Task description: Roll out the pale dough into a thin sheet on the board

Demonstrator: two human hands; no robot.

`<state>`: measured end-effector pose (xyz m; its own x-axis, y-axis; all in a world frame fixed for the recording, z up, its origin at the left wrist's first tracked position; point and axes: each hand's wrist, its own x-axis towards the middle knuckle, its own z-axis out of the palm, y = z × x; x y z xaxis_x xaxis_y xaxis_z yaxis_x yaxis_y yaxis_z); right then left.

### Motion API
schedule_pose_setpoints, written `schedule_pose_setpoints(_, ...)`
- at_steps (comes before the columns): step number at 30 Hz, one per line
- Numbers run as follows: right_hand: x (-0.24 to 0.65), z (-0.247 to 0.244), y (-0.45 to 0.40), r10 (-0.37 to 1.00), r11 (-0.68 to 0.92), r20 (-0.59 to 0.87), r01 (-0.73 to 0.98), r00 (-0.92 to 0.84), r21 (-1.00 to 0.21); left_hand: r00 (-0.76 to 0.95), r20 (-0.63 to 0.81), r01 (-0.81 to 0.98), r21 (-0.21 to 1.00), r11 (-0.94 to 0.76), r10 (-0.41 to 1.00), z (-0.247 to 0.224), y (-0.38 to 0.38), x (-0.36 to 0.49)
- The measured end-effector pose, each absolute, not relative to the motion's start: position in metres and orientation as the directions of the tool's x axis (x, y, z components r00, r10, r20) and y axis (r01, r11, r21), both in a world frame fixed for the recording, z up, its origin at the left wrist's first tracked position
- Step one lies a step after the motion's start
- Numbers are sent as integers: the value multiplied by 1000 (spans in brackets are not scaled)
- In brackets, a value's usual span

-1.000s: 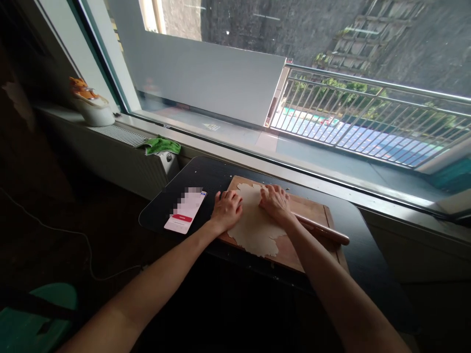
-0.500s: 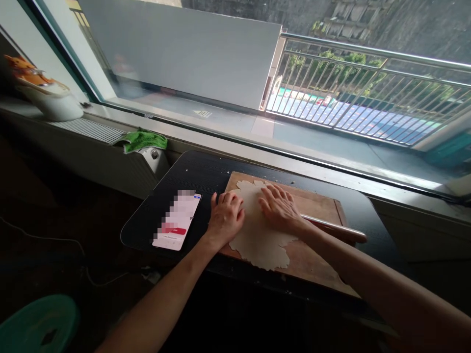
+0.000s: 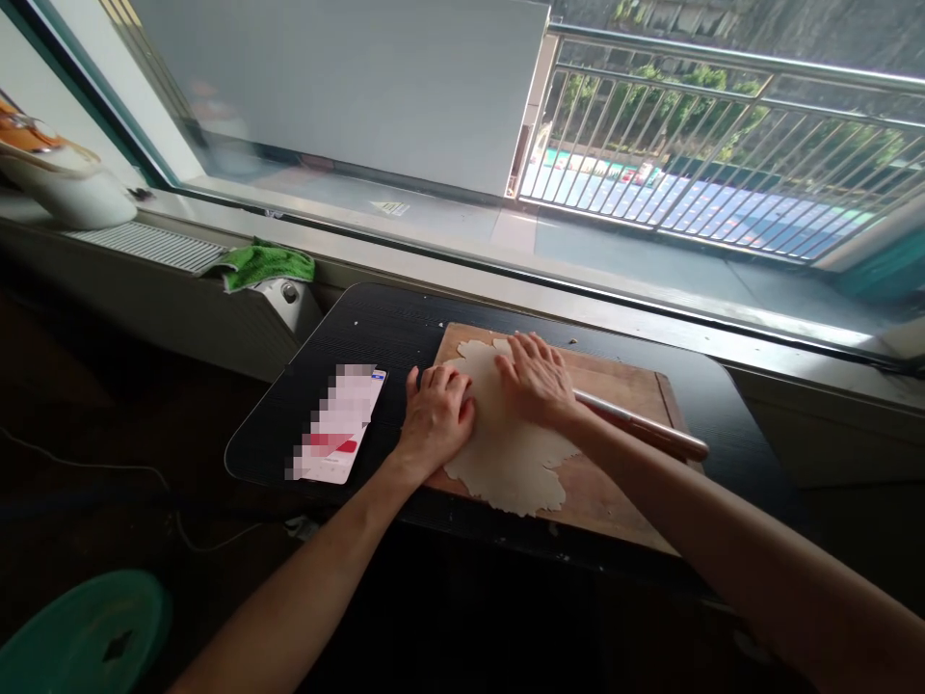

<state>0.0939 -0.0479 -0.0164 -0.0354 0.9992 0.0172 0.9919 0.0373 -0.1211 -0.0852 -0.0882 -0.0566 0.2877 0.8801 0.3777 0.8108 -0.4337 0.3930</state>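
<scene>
A thin, ragged-edged sheet of pale dough (image 3: 506, 472) lies flat on a wooden cutting board (image 3: 614, 496). My right hand (image 3: 535, 381) rests palm down on the dough's upper right part, fingers stretched out. At the dough's left edge is my left hand (image 3: 437, 410); its fingers are loosely bent and a little apart over the edge of the board and dough, the tips partly hidden. Neither hand grips anything visible. Just right of my right hand, a long slim tool with a shiny surface and brown end (image 3: 650, 430) lies across the board, partly hidden by my forearm.
The board is on a black table (image 3: 390, 318). A phone (image 3: 339, 424) lies left of my left hand. Behind are a window sill and a radiator with a green cloth (image 3: 267, 264). A green basin (image 3: 87, 636) is at the lower left.
The camera view has shifted, so the whole scene sits slightly higher and further left. Both hands stay on the dough in nearly the same places, and the dough looks the same.
</scene>
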Motion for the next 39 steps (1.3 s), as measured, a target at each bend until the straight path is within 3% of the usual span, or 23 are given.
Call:
schedule_pose_setpoints(5, 107, -12, -12, 988, -152, -27, 981, 150, -118, 281, 381, 803, 410, -433, 881, -56, -88, -85)
schedule_pose_setpoints(10, 96, -18, -36, 999, 35, -4, 988, -36, -148, 285, 391, 794, 416, -444, 875, -57, -89, -85)
schedule_pose_setpoints(17, 102, -6, -18, 995, -80, -59, 994, 76, -71, 168, 431, 811, 451, -372, 887, -61, -88, -87)
schedule_pose_setpoints(22, 94, -16, -43, 989, 142, -26, 977, -148, -161, 172, 419, 803, 464, -374, 891, -61, -89, -86)
schedule_pose_setpoints(28, 110, -10, -1, 1000, -19, -26, 997, 17, -72, 179, 405, 805, 463, -370, 897, -58, -90, -86)
schedule_pose_setpoints(34, 94, -18, -28, 989, 151, 31, 979, -148, -139, 204, 389, 817, 437, -376, 898, -57, -89, -85)
schedule_pose_setpoints(39, 108, -10, 3, 999, 39, -3, 998, -39, -42, 207, 396, 814, 437, -382, 894, -56, -91, -85)
